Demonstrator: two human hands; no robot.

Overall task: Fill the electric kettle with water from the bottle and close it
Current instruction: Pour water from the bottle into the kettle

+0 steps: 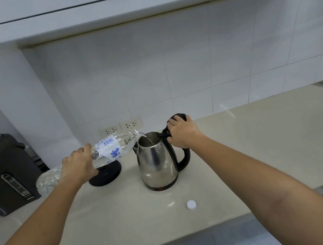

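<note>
Nearest, low and right of centre in the frame: a small white bottle cap point(191, 204) lying alone on the pale worktop point(265, 148), well apart from everything else. Further in, at the middle of the frame: a steel electric kettle point(158, 162) standing upright on the worktop, off its round black base point(106, 173), which sits just to the left. At centre left: the left hand point(78, 166), fingers wrapped around the body of a clear plastic water bottle point(110, 150), tipped nearly level with its neck over the kettle's open mouth. A thin stream of water point(149, 140) falling from the neck into the kettle. At centre right: the right hand point(182, 133) at the top of the kettle's black handle, fingers closed on the raised black lid point(176, 118), holding it back and open. Far left: a dark hot-water dispenser point(2, 173). Beyond, on the tiled wall: two white sockets point(120, 126).

Judged as the pouring step, mid-way; water level inside the kettle not visible. Next move likely calls for tipping the bottle back upright once enough is in, keeping the neck over the mouth to avoid spills, then lowering the lid until shut.
</note>
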